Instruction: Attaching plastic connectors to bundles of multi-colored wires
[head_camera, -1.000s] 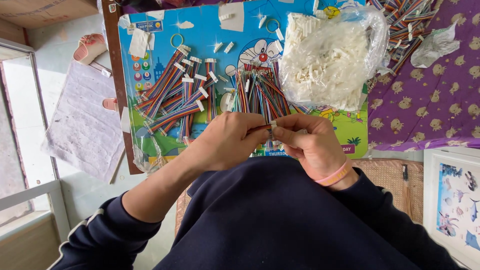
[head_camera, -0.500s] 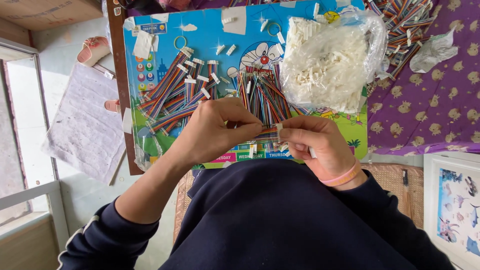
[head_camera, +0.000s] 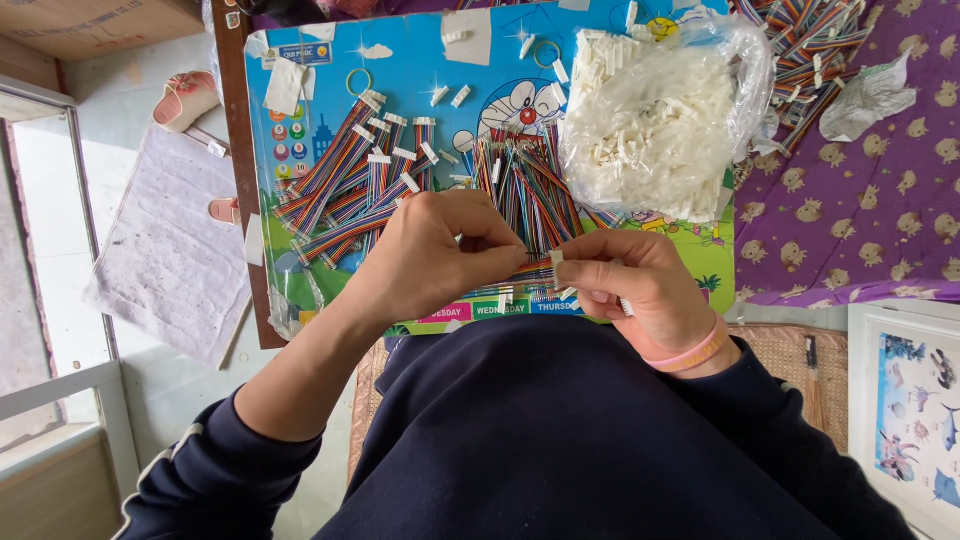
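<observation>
Multicoloured ribbon cable (head_camera: 535, 268) at frame centre, pinched by left hand (head_camera: 430, 255) fingertips; small white connector (head_camera: 557, 258) at its end, clamped by right hand (head_camera: 640, 285). Above: loose wire bundle (head_camera: 525, 185), finished cables (head_camera: 350, 185), bag of white connectors (head_camera: 650, 125) on blue cartoon board (head_camera: 410, 60).

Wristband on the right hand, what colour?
Pink wristband, on the right hand; head view.

A blue cartoon board (head_camera: 400, 80) carries bundles of coloured ribbon cables (head_camera: 345, 185), loose white connectors (head_camera: 450, 97) and a bag of connectors (head_camera: 655, 130).
</observation>
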